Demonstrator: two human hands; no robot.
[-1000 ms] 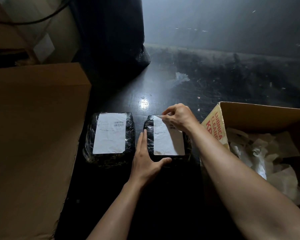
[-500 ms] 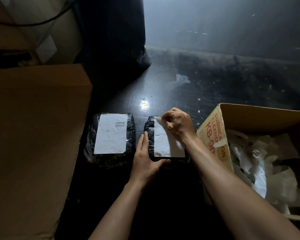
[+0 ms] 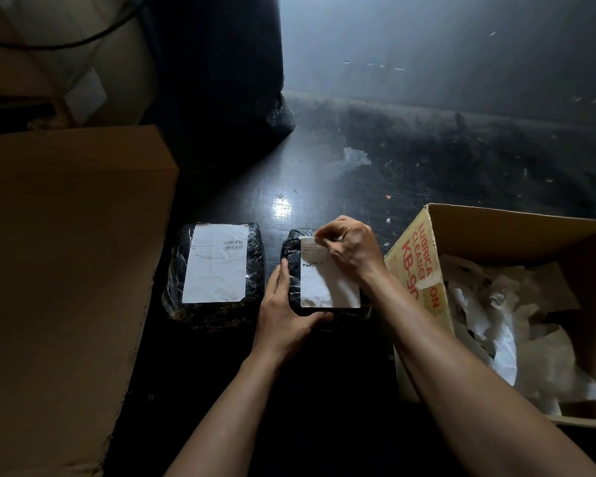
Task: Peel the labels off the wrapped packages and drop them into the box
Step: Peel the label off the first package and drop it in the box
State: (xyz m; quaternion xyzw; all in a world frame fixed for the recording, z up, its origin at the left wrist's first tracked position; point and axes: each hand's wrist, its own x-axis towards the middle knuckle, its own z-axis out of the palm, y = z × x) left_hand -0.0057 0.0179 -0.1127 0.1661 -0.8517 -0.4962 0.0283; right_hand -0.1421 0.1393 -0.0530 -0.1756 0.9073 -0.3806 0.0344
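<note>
Two black plastic-wrapped packages lie side by side on a dark table. The left package (image 3: 176,297) carries a flat white label (image 3: 217,266). On the right package (image 3: 291,253), my right hand (image 3: 351,247) pinches the far top edge of its white label (image 3: 319,287), which curls up there. My left hand (image 3: 283,311) presses the package's left side and near corner. An open cardboard box (image 3: 417,256) with red print stands to the right, with crumpled white papers (image 3: 503,325) inside.
A large closed cardboard box (image 3: 66,270) fills the left side. A black plastic bag (image 3: 221,80) stands behind the packages. The dark table (image 3: 427,173) stretches to the far right, with small scraps on it.
My right hand has shifted slightly toward me and lifted the label's far edge, which now curls up. My left hand stays on the package.
</note>
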